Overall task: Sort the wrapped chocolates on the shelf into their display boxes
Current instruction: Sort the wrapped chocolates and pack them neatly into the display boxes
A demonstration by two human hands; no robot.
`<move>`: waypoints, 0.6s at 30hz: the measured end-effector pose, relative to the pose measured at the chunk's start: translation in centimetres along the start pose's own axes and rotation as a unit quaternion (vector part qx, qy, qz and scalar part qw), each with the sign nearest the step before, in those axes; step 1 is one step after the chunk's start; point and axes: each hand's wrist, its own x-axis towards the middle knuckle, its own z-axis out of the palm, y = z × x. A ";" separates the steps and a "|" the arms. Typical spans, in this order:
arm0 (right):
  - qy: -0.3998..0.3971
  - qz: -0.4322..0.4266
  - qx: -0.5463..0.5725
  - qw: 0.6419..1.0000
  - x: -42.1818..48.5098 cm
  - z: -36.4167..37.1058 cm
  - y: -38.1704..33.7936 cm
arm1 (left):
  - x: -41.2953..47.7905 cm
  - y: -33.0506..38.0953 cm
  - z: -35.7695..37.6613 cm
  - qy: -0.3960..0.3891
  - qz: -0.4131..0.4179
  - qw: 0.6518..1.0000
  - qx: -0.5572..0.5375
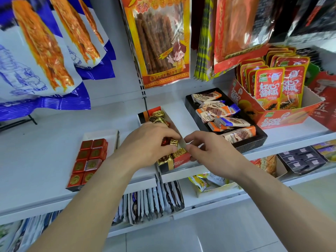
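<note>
left hand [147, 142] curled, gripping chocolate [173, 142] | right hand [209, 149] pinching display box [182, 142] wall

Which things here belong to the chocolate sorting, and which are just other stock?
Job: left hand gripping a red-wrapped chocolate; gold-chocolate box, its side wall pinched by the right hand; gold-wrapped chocolates; box of red square chocolates; black tray of chocolate bars.
Lying about: hanging snack-stick bag; red sachet box; packets on the lower shelf.
</note>
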 end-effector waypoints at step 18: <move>0.058 -0.057 0.065 0.995 -0.3 -0.7 -1.6 | -1.5 0.0 -1.6 0.132 -0.010 0.923 -0.360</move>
